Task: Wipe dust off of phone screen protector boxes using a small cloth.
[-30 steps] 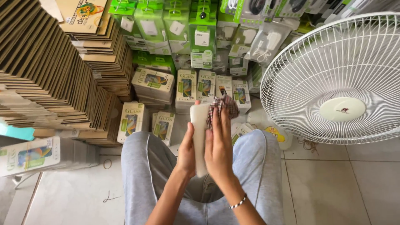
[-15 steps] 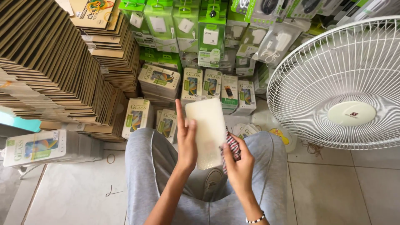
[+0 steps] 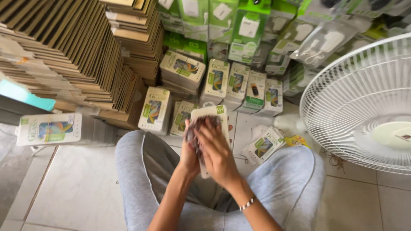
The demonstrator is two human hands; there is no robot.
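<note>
My left hand (image 3: 189,156) grips a flat white rectangular sheet (image 3: 216,114) by its left edge, held upright over my lap. My right hand (image 3: 217,150) presses a dark checked cloth (image 3: 198,128) flat against the face of the sheet. The cloth and my fingers cover most of the sheet; only its top and right edge show. Motion blurs the cloth. I sit on the tiled floor in grey trousers (image 3: 144,171), with a beaded bracelet (image 3: 247,204) on my right wrist.
Tall stacks of brown cardboard sleeves (image 3: 64,55) rise at the left. Boxed screen protectors (image 3: 155,110) and green charger packs (image 3: 244,30) fill the back. A white fan (image 3: 364,102) stands at the right. Loose packs (image 3: 262,146) lie by my right knee.
My right hand has moved from the sheet's lower right edge onto its face with the cloth. The view has tilted down and shifted right.
</note>
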